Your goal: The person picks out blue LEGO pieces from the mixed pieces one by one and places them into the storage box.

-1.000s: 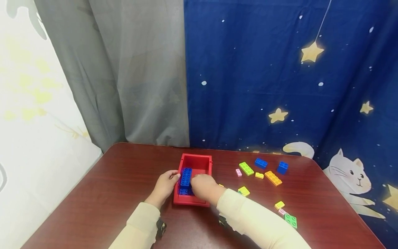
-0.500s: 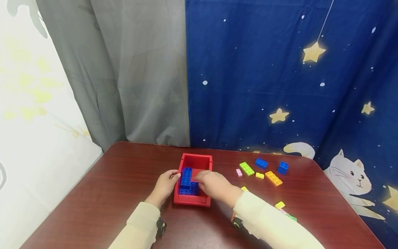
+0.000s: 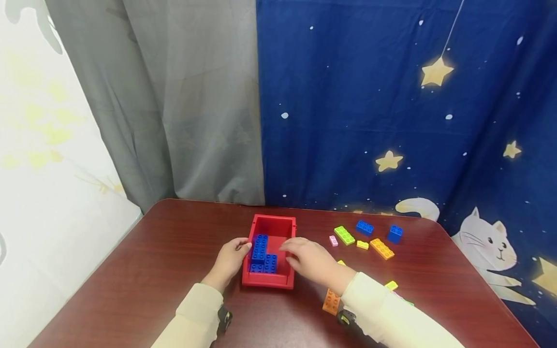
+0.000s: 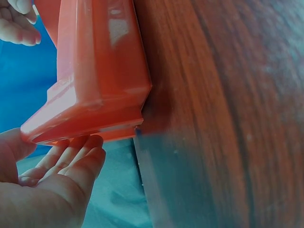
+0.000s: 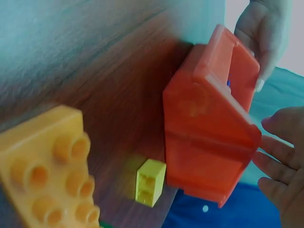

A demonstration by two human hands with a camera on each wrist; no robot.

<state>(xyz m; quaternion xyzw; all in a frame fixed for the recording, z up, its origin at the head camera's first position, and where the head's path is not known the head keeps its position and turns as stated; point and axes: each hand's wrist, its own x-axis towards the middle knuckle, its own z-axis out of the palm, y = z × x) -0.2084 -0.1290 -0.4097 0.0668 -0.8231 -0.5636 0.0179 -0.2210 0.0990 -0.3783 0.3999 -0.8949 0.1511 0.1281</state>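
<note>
A red open box lies on the dark wooden table, with blue toy building bricks standing in its near left part. One long stack is taller than the lower blue brick beside it. My left hand holds the box's left rim; in the left wrist view, its thumb is at the edge and the fingers lie along the outer wall. Over the box's right side hovers my right hand, its fingers loosely bent around nothing. In the right wrist view those fingers appear close to the rim; contact cannot be told.
Right of the box lie loose bricks: lime, pink, blue, a second blue one, yellow and orange. Another orange brick sits by the right wrist. The right sleeve partly covers others.
My right hand has drawn back rightward and up from inside the box, leaving the lower blue brick uncovered there. The left hand stays on the rim.
</note>
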